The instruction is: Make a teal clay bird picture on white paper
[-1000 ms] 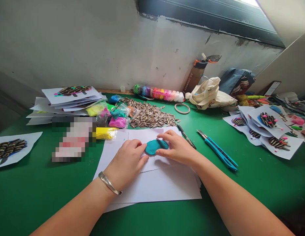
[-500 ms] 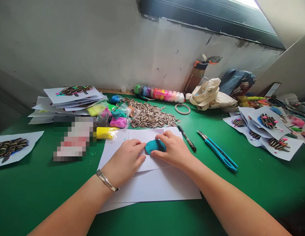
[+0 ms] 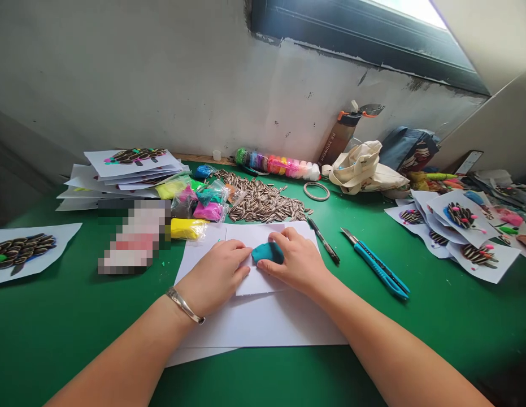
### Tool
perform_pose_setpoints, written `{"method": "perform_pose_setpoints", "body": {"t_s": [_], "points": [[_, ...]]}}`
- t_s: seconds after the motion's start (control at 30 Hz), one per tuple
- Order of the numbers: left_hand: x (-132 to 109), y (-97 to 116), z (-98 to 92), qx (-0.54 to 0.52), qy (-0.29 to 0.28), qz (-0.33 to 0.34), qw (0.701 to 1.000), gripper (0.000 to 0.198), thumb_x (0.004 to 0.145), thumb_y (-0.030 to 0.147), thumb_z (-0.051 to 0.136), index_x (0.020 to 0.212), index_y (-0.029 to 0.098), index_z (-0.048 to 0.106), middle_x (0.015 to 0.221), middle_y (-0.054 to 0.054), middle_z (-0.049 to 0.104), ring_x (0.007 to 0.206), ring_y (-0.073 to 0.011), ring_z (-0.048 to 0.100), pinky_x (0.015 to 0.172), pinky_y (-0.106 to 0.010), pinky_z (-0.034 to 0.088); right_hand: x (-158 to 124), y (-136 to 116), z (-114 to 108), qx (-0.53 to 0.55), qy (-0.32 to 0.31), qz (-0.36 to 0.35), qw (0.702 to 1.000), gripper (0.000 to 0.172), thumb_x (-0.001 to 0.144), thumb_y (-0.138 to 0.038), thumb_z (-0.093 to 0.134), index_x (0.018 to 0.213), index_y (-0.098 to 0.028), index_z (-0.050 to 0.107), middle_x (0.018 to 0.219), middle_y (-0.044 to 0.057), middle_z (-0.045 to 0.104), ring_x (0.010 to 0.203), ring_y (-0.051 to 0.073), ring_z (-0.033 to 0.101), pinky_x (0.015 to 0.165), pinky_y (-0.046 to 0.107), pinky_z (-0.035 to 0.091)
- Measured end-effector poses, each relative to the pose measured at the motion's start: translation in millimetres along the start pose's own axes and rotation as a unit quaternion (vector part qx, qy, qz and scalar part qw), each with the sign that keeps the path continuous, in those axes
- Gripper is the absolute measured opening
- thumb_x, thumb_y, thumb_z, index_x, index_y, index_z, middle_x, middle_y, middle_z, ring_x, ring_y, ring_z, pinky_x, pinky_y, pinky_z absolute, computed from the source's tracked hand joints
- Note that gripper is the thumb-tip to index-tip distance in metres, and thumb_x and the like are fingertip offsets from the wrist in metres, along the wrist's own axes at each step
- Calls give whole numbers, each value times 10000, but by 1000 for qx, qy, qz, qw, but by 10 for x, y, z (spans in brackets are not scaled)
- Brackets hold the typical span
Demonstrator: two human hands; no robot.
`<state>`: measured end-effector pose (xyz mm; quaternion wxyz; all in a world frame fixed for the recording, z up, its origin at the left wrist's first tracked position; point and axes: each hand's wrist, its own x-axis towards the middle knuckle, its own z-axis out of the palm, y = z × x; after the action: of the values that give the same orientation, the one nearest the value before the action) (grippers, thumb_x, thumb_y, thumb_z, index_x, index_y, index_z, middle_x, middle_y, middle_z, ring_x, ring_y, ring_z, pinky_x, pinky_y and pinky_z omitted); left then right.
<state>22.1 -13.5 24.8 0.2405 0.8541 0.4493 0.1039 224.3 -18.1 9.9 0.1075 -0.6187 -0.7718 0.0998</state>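
A flattened oval of blue modelling clay point(image 3: 266, 253) lies on a small white sheet point(image 3: 256, 284), which rests on larger white paper point(image 3: 271, 325). My right hand point(image 3: 300, 257) curves round the clay, fingers at its far edge and thumb at its near edge. At the clay's left end is the index fingertip of my left hand point(image 3: 216, 278). That hand lies on the paper with its fingers stretched and its thumb apart, and a silver bracelet circles the wrist. Part of the clay's right side is hidden under my right fingers.
Beyond the paper lie sunflower seeds point(image 3: 266, 200) and bagged clay point(image 3: 188, 229). To the right are a pen point(image 3: 324, 240), an exposed-blade utility knife point(image 3: 377, 265) and a tape ring point(image 3: 316, 191). Seed pictures point(image 3: 483, 254) sit farther right; a paper stack point(image 3: 122, 175) stands left.
My head view has shifted slightly, so the table things sit a little differently in it. Both hands stay at the clay, with a little less of it showing beside my right fingers.
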Motion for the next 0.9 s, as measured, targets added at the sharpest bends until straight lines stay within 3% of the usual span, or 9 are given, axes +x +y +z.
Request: {"method": "perform_pose_setpoints", "body": {"t_s": [0.3,0.5,0.7,0.9], "points": [[-5,3,-2,9,0,7,1000,204,890,167,491,1008,170,658,1005,-69,601,967,-233,533,890,-371,433,30,-72,-4,-5,-4,35,999,482,776,-607,597,1139,-291,579,1068,59,541,950,256,551,786,368,375],[-10,8,-16,16,-1,8,1000,205,895,158,479,996,164,658,1009,-77,606,969,-238,538,888,-371,438,107,-81,-69,52,-64,65,994,480,815,-675,485,1114,-313,583,1091,43,535,894,221,585,733,327,393],[11,-41,24,16,14,19,1000,209,899,139,461,971,158,657,1005,-79,609,966,-229,545,879,-354,447,123,-195,6,-31,-10,72,997,472,786,-640,553,1105,-293,578,1049,59,555,923,259,575,768,367,369],[17,-37,38,24,26,25,999,231,908,142,433,905,157,663,951,-77,611,917,-220,549,843,-344,460,123,-146,-15,40,-24,81,996,425,853,-624,466,1113,-313,593,1063,46,554,895,225,590,782,357,396]]}}
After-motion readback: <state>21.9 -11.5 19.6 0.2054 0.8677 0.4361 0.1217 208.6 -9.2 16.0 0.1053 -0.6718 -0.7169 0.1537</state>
